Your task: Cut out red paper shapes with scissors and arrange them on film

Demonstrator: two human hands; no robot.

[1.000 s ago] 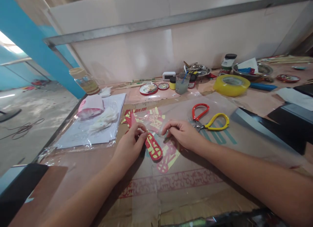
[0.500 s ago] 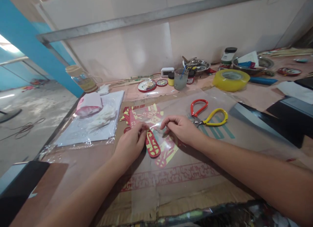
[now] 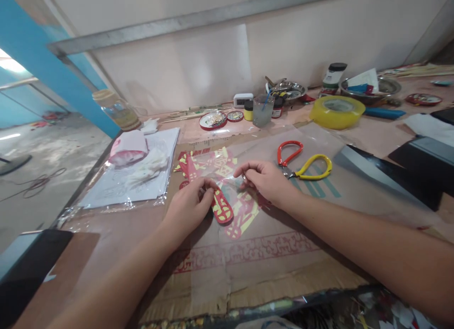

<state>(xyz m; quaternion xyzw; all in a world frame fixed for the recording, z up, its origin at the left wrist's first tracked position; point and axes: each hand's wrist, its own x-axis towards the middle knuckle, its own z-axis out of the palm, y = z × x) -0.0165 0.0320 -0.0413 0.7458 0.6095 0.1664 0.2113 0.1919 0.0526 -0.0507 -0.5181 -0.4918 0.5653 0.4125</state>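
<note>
A red-and-yellow cut-out piece with a rounded end (image 3: 223, 208) is pinched between the thumb and fingers of my left hand (image 3: 189, 203). Just to the right, my right hand (image 3: 264, 180) has its fingers curled together above a clear plastic sheet (image 3: 269, 248); whatever they hold is too small to make out. More red-and-yellow cut-outs (image 3: 244, 218) lie under the sheet, between and below my hands. Scissors (image 3: 289, 170) with one red and one yellow handle rest open beyond my right hand.
Flattened cardboard (image 3: 198, 305) lies beneath the sheet. A yellow tape roll (image 3: 336, 112), a cup of cloudy water (image 3: 263, 111), paint jars (image 3: 248, 110) and metal bowls (image 3: 388, 88) line the back. Papers (image 3: 106, 187) with crumpled tissue lie left; a black-and-grey object (image 3: 31, 267) sits front left.
My right hand has lifted slightly and its index finger is more bent. My left hand keeps its grip on the cut-out piece, almost still. The view has shifted a little.
</note>
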